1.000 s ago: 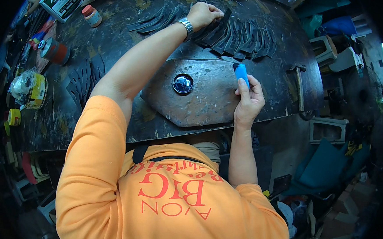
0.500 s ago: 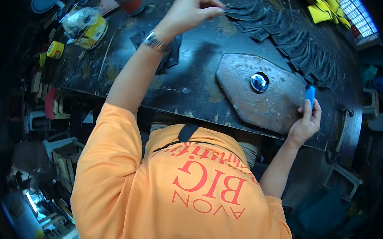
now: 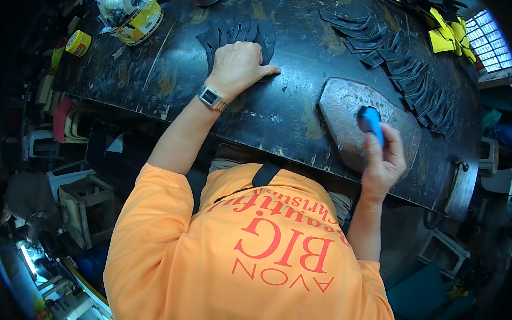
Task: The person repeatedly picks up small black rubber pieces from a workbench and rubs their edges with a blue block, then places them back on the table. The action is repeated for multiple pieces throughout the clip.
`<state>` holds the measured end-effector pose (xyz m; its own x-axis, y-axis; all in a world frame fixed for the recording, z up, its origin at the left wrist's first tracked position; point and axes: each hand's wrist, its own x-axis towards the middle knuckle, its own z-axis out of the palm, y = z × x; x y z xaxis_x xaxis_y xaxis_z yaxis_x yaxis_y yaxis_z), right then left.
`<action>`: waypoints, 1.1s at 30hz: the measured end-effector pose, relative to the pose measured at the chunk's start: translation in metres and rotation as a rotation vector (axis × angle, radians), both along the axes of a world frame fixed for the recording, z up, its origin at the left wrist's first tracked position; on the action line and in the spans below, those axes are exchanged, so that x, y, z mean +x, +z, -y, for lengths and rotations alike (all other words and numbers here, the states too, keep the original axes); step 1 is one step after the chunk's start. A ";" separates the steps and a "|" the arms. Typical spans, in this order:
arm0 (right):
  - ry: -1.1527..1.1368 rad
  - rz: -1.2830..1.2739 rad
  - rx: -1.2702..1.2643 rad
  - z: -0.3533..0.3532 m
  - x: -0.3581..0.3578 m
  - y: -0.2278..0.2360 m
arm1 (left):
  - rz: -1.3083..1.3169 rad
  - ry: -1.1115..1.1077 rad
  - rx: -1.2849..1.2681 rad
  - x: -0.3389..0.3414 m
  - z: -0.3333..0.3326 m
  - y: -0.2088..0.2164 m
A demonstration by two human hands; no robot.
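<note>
Left grip (image 3: 238, 71), which I am now lowering over the dark pieces (image 3: 266, 37) left on the counter (image 3: 155, 89), closure impossible to tell; right grip (image 3: 386, 162), clasping the blue tool (image 3: 375, 128), now hovering over the board (image 3: 344, 101), off its right edge, leaving both working apart.

Blue-handled tool, short, dark far end (image 3: 374, 129): one; held tilted, outline slightly blurred, dark end over the board; contact cannot be told.
Flat, thin, grey-black strips (image 3: 239, 30): several; fanned side by side, overlapping, near ends partly covered.
Many-sided, worn grey-brown board (image 3: 348, 130): one; lying flat, surface speckled and scuffed.
</note>
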<state>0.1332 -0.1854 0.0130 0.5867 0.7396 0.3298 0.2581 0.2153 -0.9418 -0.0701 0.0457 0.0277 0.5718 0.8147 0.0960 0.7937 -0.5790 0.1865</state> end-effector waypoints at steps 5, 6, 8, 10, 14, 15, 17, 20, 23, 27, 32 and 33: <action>0.161 -0.140 -0.031 -0.006 -0.027 -0.001 | 0.032 0.054 -0.014 0.000 -0.009 -0.006; 0.170 -0.214 -0.040 -0.006 -0.029 -0.001 | 0.025 0.055 -0.022 -0.001 -0.011 -0.007; 0.210 -0.386 -0.050 -0.005 -0.031 -0.002 | 0.108 0.050 -0.079 -0.006 -0.013 -0.008; 0.273 -0.582 -0.039 -0.007 -0.031 -0.003 | 0.288 0.040 -0.177 -0.011 -0.016 -0.007; 0.395 -0.642 0.056 -0.016 -0.037 -0.006 | 0.921 0.057 -0.570 -0.017 -0.006 -0.005; 0.428 -0.651 0.068 -0.017 -0.038 -0.005 | 1.050 0.062 -0.684 -0.017 0.003 -0.006; 0.490 -0.594 0.093 -0.024 -0.042 -0.003 | 1.195 0.049 -0.906 -0.012 0.020 -0.009; 0.555 -0.511 0.089 -0.031 -0.046 0.000 | 1.318 0.018 -1.149 0.002 0.050 -0.017; 0.535 -0.520 0.076 -0.030 -0.047 0.000 | 1.331 -0.065 -1.268 0.011 0.071 -0.022; 0.496 -0.480 0.064 -0.025 -0.042 -0.006 | 1.317 -0.079 -1.348 0.017 0.079 -0.027; 0.561 -0.367 0.085 -0.020 -0.039 -0.013 | 1.380 -0.013 -1.407 0.017 0.063 -0.029; 0.576 -0.352 0.090 -0.020 -0.039 -0.014 | 1.428 0.013 -1.422 0.017 0.059 -0.029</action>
<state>0.0945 -0.1659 -0.0007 0.1907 0.9448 0.2664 -0.2397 0.3079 -0.9207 -0.0534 -0.0129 -0.0011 0.6770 0.7073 -0.2033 -0.3074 0.5228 0.7951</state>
